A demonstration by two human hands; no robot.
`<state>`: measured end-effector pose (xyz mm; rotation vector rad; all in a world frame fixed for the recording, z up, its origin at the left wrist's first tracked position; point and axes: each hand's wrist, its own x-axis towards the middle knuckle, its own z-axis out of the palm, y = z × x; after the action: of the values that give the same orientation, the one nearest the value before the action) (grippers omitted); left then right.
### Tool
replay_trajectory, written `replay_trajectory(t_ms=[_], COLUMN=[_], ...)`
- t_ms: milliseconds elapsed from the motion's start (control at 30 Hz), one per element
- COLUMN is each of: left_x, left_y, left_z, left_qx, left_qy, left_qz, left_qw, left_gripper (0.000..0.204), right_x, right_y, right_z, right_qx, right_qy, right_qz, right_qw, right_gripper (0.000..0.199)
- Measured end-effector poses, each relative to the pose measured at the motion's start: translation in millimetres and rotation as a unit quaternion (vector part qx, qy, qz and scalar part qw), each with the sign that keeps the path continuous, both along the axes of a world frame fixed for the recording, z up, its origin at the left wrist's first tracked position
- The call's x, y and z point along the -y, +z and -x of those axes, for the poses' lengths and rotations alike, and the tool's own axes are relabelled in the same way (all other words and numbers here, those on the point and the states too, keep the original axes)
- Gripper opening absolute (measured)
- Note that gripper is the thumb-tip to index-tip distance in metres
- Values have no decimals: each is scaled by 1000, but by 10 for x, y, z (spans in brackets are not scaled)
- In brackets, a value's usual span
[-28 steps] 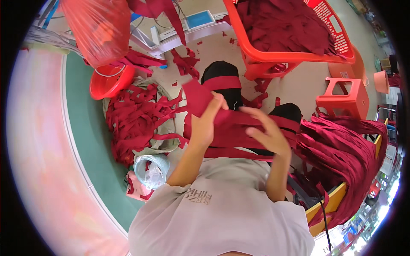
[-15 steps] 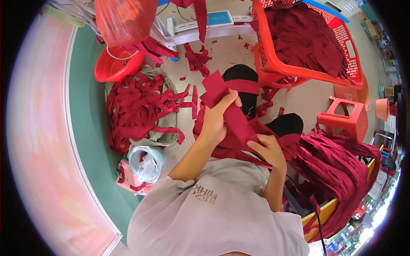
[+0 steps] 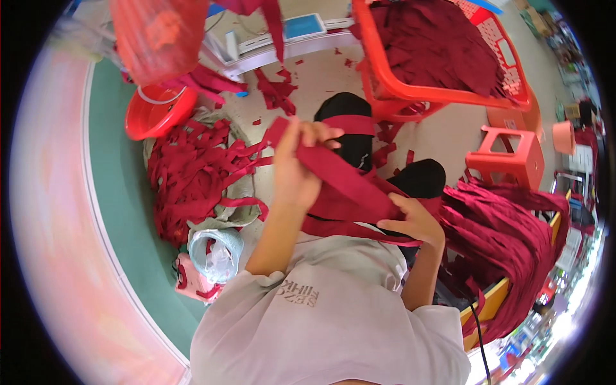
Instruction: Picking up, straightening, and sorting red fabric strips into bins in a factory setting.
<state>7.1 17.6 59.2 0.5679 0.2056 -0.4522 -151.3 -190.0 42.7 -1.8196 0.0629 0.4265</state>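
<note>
On the head view I've got the left hand [image 3: 298,168] curled around the upper end of a dark red fabric strip [image 3: 350,178], which slants across above the lap, over more red cloth [image 3: 346,206]. At its lower end I see the right hand [image 3: 416,221], thumb and fingers partly parted, touching the strip, though I can't tell if they're pinching it; a tangled heap of strips [image 3: 186,179] lies off left.

The red strip [image 3: 346,178] I grip is smooth, matt cloth; the draped strips [image 3: 507,234] are creased cloth with a soft sheen. The basket [image 3: 443,94] and stool [image 3: 529,159] look smooth, glossy plastic, the hanging bag [image 3: 160,42] thin, shiny plastic film, my shirt [image 3: 333,327] matt cloth
</note>
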Motion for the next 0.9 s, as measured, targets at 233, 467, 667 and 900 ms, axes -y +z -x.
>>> replay_trajectory(t_ms=[233, 467, 667, 900], left_x=[-1189, -2009, -282, 308], left_y=[216, 980, 1477, 2166], left_z=[-611, -801, -562, -392], left_qx=[77, 224, 215, 349], left_qy=[80, 151, -157, -347], left_qz=[73, 83, 134, 144], left_qw=[991, 959, 954, 858], left_gripper=[32, 32, 34, 32], right_x=[588, 1346, -169, -754], right_y=[-296, -249, 601, 918], right_z=[468, 1068, -502, -1095], right_qx=[-2, -120, 237, 463], right_qy=[-308, -213, -108, -345], right_qz=[190, 495, 42, 28], right_qw=[932, 834, 965, 816], right_gripper=[40, 61, 113, 45])
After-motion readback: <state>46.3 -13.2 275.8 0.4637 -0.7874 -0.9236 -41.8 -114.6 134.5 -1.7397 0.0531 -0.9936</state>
